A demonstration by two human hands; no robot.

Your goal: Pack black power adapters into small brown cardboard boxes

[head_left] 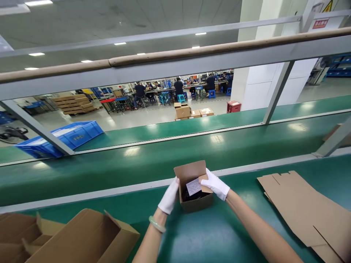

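Note:
A small brown cardboard box [196, 205] sits on the green work surface in front of me, its lid flap raised at the back. Inside lies a white printed slip [193, 187] on top of something dark that I cannot make out. My left hand [169, 197], in a white glove, grips the box's left side near the rear corner. On the right, my gloved right hand [215, 184] holds the side flap [205, 184], thumb over it and fingers behind. A pale green bangle [157, 224] circles my left wrist.
Larger open cartons [82, 233] stand at the lower left. Flattened cardboard sheets [304, 208] lie on the right. A green conveyor belt [164, 160] runs behind a pale rail, with a blue crate [74, 137] beyond. Metal posts [278, 93] cross the view; people sit far back.

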